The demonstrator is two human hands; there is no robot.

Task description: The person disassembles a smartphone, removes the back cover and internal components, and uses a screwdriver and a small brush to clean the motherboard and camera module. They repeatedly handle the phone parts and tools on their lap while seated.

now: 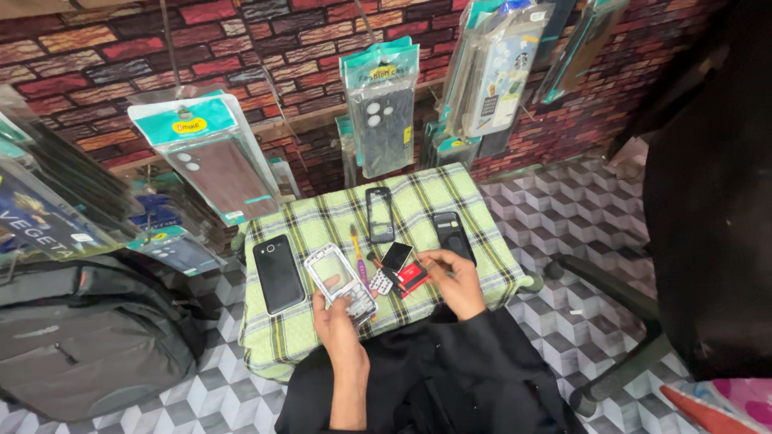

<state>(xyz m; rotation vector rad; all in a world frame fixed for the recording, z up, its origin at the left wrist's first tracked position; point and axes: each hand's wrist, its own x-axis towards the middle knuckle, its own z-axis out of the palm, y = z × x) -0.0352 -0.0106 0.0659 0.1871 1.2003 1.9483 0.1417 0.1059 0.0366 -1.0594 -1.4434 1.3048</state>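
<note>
Silver phone front housing (341, 280) with keypad, gripped in left hand (334, 321) above green plaid cloth (418, 201). Right hand (454, 277) pinching a small tool, tip at a red part (412, 276) beside small black screen (396, 255). Nearby on cloth: black smartphone (278, 273), black frame (379, 214), black back cover (453, 233).

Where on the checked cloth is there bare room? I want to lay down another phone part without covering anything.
The checked cloth is bare along its far edge behind the black frame, at the left edge beside the black phone, and at the right past the dark phone. It is crowded in the middle, where the left hand and right hand work among small parts.
</note>
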